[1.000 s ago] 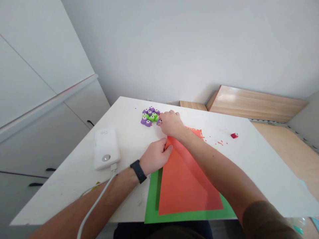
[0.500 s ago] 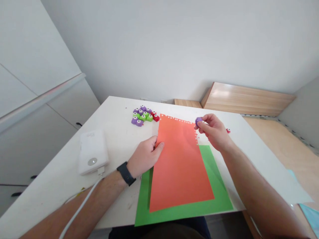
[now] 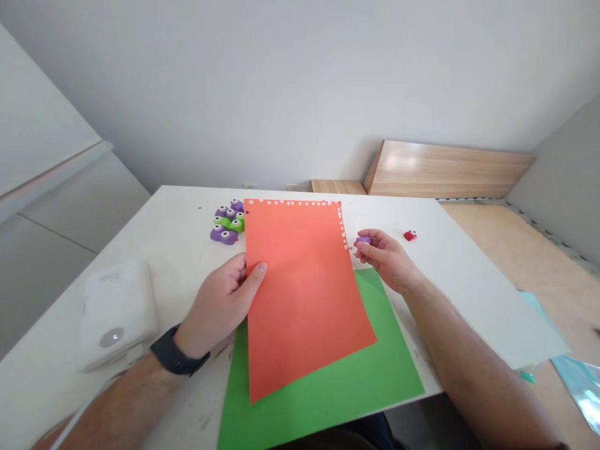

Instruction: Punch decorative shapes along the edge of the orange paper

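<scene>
My left hand (image 3: 225,287) grips the left edge of an orange sheet of paper (image 3: 300,281), thumb on top and fingers behind. Small punched holes run along the sheet's top edge and down the upper part of its right edge. Between thumb and fingers, my right hand (image 3: 387,256) pinches a purple craft punch (image 3: 362,240) just right of that edge. Whether the punch touches the paper I cannot tell. Beneath the orange sheet lies a green sheet (image 3: 394,350). Several purple and green punches (image 3: 225,224) cluster behind the orange sheet's upper left, partly covered by it.
A red punch (image 3: 410,235) sits alone at the right of the white table (image 3: 450,262). On the left lies a white box-like device (image 3: 117,306) with a cable (image 3: 82,412). A wooden bed or shelf panel (image 3: 445,169) stands behind, at the right.
The orange sheet has shifted left and turned slightly in my left hand, now covering the red punches of the cluster. My right hand with the purple punch sits lower along the right edge. The view has shifted.
</scene>
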Action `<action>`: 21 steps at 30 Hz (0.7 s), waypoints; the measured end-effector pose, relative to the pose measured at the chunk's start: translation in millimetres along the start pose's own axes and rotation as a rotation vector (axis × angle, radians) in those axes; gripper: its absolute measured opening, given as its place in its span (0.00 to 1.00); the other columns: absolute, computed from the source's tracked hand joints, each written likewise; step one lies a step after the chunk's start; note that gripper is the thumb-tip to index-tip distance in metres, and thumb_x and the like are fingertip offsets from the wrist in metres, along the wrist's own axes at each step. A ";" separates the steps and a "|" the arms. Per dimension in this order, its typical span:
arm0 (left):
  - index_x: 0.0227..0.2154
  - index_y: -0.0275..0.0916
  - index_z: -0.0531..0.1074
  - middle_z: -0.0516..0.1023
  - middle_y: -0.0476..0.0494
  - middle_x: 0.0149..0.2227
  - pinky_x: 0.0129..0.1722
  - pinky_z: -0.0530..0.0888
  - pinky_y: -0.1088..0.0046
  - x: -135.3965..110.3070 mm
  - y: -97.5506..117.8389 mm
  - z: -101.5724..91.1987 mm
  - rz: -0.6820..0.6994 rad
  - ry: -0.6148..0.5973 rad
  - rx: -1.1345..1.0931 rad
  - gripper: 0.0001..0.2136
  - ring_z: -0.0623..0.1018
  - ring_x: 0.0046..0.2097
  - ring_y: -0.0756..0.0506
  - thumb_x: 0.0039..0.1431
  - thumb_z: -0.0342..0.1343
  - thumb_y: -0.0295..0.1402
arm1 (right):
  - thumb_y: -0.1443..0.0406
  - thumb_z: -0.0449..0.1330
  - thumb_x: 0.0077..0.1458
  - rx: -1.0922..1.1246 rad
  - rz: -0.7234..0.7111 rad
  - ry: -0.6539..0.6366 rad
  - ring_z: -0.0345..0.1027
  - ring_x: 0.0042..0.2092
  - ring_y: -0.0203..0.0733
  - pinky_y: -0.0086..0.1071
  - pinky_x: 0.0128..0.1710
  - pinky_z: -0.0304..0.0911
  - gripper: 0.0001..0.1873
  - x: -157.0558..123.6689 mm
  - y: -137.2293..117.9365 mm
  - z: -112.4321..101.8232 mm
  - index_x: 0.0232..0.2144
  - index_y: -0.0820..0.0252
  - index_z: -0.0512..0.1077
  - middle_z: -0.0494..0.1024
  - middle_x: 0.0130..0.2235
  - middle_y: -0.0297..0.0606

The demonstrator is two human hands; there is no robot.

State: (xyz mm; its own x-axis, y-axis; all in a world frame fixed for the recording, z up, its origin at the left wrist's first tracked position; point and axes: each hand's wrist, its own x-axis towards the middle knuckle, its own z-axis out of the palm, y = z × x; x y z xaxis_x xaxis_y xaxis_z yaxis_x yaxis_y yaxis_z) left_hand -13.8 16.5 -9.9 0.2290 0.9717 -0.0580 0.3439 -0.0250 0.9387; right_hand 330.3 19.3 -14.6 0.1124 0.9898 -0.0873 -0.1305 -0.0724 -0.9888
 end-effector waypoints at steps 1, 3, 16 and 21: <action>0.51 0.44 0.75 0.86 0.43 0.49 0.40 0.80 0.67 0.1 -0.4 -0.2 -0.008 0.004 -0.006 0.17 0.84 0.44 0.39 0.70 0.57 0.49 | 0.55 0.78 0.48 0.009 0.007 -0.010 0.73 0.36 0.38 0.35 0.37 0.63 0.26 -0.1 0.9 0.7 0.45 0.56 0.75 0.79 0.36 0.33; 0.49 0.44 0.75 0.86 0.44 0.49 0.38 0.80 0.67 0.4 -1.1 -0.3 -0.019 0.013 0.001 0.16 0.84 0.43 0.39 0.69 0.57 0.50 | 0.53 0.77 0.50 0.011 0.018 -0.020 0.74 0.37 0.39 0.35 0.38 0.64 0.25 0.4 3.5 1.6 0.46 0.56 0.76 0.80 0.37 0.35; 0.50 0.46 0.77 0.85 0.45 0.49 0.40 0.80 0.67 1.3 -4.7 -1.8 0.013 0.052 0.067 0.14 0.83 0.41 0.40 0.70 0.57 0.48 | 0.54 0.78 0.49 -0.025 0.066 -0.047 0.76 0.40 0.38 0.31 0.36 0.64 0.24 1.6 4.8 -2.3 0.44 0.57 0.78 0.83 0.41 0.38; 0.53 0.47 0.77 0.85 0.45 0.50 0.41 0.80 0.65 1.1 -3.6 -0.6 0.001 0.045 0.034 0.16 0.83 0.44 0.39 0.69 0.58 0.48 | 0.53 0.77 0.52 -0.026 0.095 -0.042 0.73 0.37 0.36 0.30 0.33 0.60 0.22 1.7 4.4 -3.1 0.43 0.58 0.79 0.83 0.41 0.37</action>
State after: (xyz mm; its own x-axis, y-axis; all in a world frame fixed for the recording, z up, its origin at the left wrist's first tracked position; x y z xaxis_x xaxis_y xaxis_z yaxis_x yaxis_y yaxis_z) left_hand -15.3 17.9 -13.1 0.1885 0.9812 -0.0415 0.3750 -0.0329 0.9265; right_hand 333.0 20.3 -19.4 0.0589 0.9826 -0.1761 -0.1128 -0.1687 -0.9792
